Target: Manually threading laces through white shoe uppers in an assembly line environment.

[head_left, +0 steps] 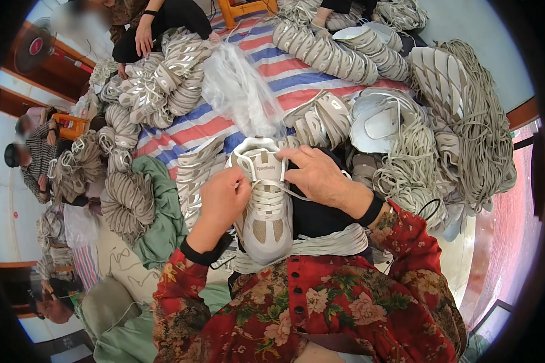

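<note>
Fan [32, 47] at upper far left, with a co-worker [39, 151] in a striped top lower down. Next, a curved bundle [127, 206] of beige uppers, beside green cloth [163, 212]. Beyond, a striped sheet [197, 130], partly under clear plastic [239, 91]. Left hand [225, 196] curled into a loose fist at the left side of a shoe [270, 236]; pinching a lace or not, cannot tell. Shoe just in front of the floral shirt [321, 302], toe toward it, tongue [264, 165] at the far end, laces [266, 196] crossing below. Likely light; probably soft and giving at mesh and tongue, stiffer at the toe, neither fragile nor very slippery. Best taken by the sides of the opening or around the middle; laces probably limp, best pinched near the eyelets. Right hand [321, 178] narrow, thumb and forefinger near each other at the right eyelet edge; gripping lace or edge, cannot tell. Farther right, heaped cords [490, 139].
</note>
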`<state>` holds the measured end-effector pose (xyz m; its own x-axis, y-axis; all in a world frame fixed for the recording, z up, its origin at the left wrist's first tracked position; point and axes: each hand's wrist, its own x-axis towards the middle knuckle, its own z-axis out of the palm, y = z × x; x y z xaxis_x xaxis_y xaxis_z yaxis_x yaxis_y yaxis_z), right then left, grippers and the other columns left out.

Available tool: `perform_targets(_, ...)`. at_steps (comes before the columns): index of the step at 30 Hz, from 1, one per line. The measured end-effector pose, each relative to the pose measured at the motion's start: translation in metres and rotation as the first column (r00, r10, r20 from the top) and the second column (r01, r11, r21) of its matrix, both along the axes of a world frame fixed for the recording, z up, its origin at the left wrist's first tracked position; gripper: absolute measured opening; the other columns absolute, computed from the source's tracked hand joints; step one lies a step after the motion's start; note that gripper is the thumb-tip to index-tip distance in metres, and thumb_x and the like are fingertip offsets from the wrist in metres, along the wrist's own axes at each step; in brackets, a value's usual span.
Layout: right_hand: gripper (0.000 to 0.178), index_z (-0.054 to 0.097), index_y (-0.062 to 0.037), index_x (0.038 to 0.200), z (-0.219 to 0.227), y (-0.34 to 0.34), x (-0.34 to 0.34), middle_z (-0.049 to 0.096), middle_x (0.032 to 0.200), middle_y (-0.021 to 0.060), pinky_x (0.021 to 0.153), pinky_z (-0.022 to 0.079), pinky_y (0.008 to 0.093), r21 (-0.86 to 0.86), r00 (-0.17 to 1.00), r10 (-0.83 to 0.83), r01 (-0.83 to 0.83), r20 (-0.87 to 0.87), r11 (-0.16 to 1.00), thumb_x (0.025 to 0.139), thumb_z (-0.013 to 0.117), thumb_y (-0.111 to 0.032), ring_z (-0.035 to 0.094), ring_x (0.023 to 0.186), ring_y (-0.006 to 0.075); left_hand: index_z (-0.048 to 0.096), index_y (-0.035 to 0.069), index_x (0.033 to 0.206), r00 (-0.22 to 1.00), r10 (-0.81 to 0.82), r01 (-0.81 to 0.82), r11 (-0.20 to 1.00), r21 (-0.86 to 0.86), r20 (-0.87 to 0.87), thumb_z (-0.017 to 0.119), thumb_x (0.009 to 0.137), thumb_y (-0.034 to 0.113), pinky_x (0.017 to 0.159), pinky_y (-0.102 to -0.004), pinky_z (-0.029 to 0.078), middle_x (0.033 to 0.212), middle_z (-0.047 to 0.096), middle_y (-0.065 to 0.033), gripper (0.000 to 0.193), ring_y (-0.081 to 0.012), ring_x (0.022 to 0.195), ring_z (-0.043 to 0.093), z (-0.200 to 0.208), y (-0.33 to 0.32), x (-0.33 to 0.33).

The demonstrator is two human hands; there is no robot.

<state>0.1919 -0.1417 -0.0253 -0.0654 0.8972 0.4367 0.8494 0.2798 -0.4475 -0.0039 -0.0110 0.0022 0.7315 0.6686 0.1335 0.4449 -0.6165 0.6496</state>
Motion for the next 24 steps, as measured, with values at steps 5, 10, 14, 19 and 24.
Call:
perform_targets(5,0.012,0.060,-0.0059,0.081,-0.013,0.014,0.011,0.056,0.101,0.0085,0.077,0.045,0.0389,0.082,0.990,0.136,-0.133,-0.037,0.988,0.070,0.063,-0.006,0.055,0.093,0.0279,0.056,0.003,0.072,0.991,-0.061,0.044,0.989,-0.138,-0.117,0.058,0.076,0.015,0.056,-0.0417,0.044,0.069,0.059,-0.0148,0.012,-0.0339,0.063,0.058,0.004,0.010,0.005)
perform_targets(10,0.009,0.059,-0.0072,0.081,0.000,0.019,0.015,0.052,0.089,0.0069,0.076,0.043,0.0376,-0.017,0.973,0.217,-0.217,0.079,0.976,0.073,0.060,-0.006,0.054,0.089,0.0260,0.058,0.005,0.082,0.883,-0.251,0.355,0.910,0.213,-0.396,0.064,0.072,0.009,0.060,-0.0392,0.048,0.074,0.060,-0.0096,0.012,-0.0293,0.066,0.059,0.018,0.019,0.015)
perform_targets(14,0.008,0.062,-0.0076,0.082,0.011,0.022,0.013,0.053,0.090,0.0085,0.075,0.045,0.0383,-0.130,0.932,0.320,-0.301,0.171,0.945,0.074,0.060,-0.007,0.057,0.086,0.0271,0.059,0.010,0.090,0.817,-0.537,0.568,0.686,0.455,-0.210,0.073,0.063,0.005,0.070,-0.0352,0.050,0.104,0.059,-0.0046,0.031,-0.0254,0.098,0.056,0.051,0.031,0.024)
perform_targets(19,0.010,0.064,-0.0029,0.076,0.022,0.026,0.011,0.058,0.086,0.0128,0.068,0.049,0.0428,-0.341,0.960,0.279,-0.263,-0.005,0.902,0.076,0.061,-0.012,0.062,0.077,0.0332,0.059,0.011,0.090,0.642,-0.617,0.743,0.647,0.171,-0.455,0.074,0.064,0.011,0.071,-0.0364,0.049,0.092,0.057,-0.0030,0.030,-0.0251,0.092,0.055,0.059,0.047,0.014)
perform_targets(24,0.017,0.063,0.0004,0.072,0.015,0.028,-0.003,0.060,0.084,0.0167,0.067,0.050,0.0436,-0.378,0.988,0.155,-0.139,0.012,0.915,0.077,0.062,-0.016,0.063,0.076,0.0343,0.060,0.011,0.086,0.571,-0.644,0.809,0.549,0.212,-0.509,0.072,0.069,0.017,0.071,-0.0381,0.048,0.085,0.054,-0.0044,0.022,-0.0254,0.083,0.053,0.051,0.045,0.012)
